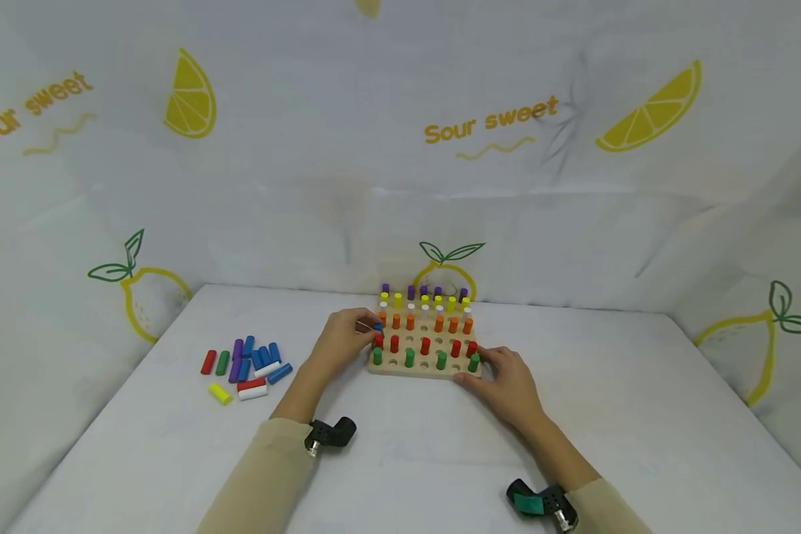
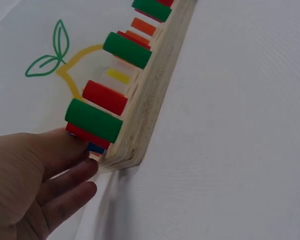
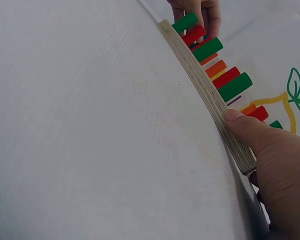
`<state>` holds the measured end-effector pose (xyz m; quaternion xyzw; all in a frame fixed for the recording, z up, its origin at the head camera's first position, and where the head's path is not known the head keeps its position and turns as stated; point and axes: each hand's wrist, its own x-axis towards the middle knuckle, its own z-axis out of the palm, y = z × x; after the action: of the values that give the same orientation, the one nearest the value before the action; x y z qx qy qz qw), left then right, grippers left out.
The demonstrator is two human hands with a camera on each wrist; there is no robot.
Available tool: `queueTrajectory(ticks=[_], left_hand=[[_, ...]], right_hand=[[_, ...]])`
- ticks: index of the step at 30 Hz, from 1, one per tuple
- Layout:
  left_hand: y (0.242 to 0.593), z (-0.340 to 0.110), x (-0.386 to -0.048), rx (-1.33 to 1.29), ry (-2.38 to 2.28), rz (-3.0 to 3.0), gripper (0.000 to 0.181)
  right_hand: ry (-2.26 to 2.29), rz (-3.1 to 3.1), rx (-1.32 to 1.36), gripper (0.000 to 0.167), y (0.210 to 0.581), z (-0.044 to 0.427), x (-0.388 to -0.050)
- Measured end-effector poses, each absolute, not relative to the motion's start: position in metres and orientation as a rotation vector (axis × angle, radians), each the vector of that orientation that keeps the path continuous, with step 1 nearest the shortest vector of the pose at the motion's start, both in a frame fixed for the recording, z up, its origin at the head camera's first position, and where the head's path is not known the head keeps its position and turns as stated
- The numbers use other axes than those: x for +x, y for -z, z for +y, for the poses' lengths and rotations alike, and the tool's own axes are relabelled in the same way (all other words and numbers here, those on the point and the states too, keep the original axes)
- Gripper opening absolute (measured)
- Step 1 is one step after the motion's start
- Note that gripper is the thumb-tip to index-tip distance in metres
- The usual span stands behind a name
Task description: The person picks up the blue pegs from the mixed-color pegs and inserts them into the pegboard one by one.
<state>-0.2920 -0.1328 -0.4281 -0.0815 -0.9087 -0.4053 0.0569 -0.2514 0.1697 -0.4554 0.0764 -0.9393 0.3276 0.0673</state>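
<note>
On the desk (image 1: pixel 400 467), the right hand (image 1: pixel 507 382) grips the near right corner of a pale layered-wood pegboard (image 1: pixel 424 373). Loose cylinders (image 1: pixel 256 359) lie left of the pegboard. At its left edge, behind red pegs (image 1: pixel 394 344), the left hand (image 1: pixel 339 337) pinches a blue peg (image 1: pixel 377 326); orange, white, yellow and purple rows (image 1: pixel 438 301) stand beyond.
</note>
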Motion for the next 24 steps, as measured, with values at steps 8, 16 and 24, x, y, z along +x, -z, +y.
queueTrajectory(ticks=[8,16,24], left_hand=[[0.41,-0.147,-0.275,-0.21,1.085,-2.907,0.025],[0.384,-0.184,-0.243,-0.191,0.937,-2.978,0.033],[0.365,-0.23,-0.212,-0.238,0.791,-3.033,0.032]], right_hand=[[-0.987,-2.831,0.256,0.075,0.458,0.172,-0.252],[-0.991,-2.83,0.292,0.077,0.455,0.172,-0.255],[-1.008,-2.821,0.272,0.077,0.458,0.173,-0.253]])
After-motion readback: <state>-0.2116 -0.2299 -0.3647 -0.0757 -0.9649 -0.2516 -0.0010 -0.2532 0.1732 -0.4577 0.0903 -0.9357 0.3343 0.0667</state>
